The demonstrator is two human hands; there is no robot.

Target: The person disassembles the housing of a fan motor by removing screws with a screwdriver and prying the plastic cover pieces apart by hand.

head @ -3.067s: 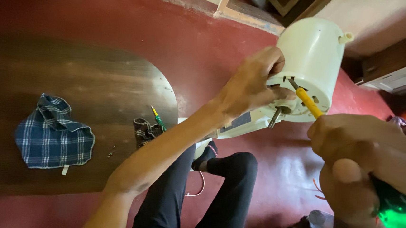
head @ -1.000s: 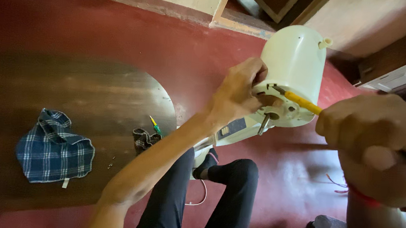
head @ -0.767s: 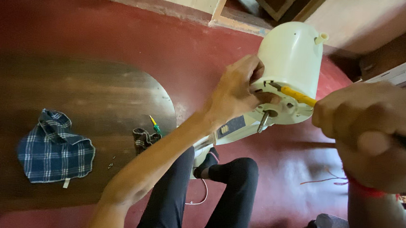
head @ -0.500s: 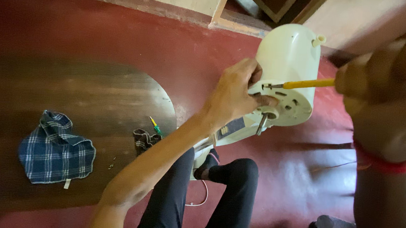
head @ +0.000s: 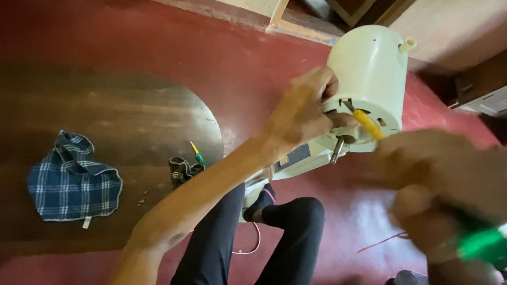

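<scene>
A blue checked cloth [head: 74, 177] lies at the left on the dark wooden table [head: 119, 109], with a small green-and-yellow screwdriver [head: 195, 153] beside a little dark bundle [head: 181, 168] near the table's edge. My left hand [head: 300, 110] grips the lower rim of the cream fan motor housing [head: 370, 79], fingers wrapped at its face, just above the metal shaft [head: 337, 149]. My right hand [head: 453, 180], blurred, is clenched around a screwdriver [head: 369, 124] with a yellow shank and green handle; its tip meets the housing's face. Below, my legs rest on the red floor [head: 153, 46].
</scene>
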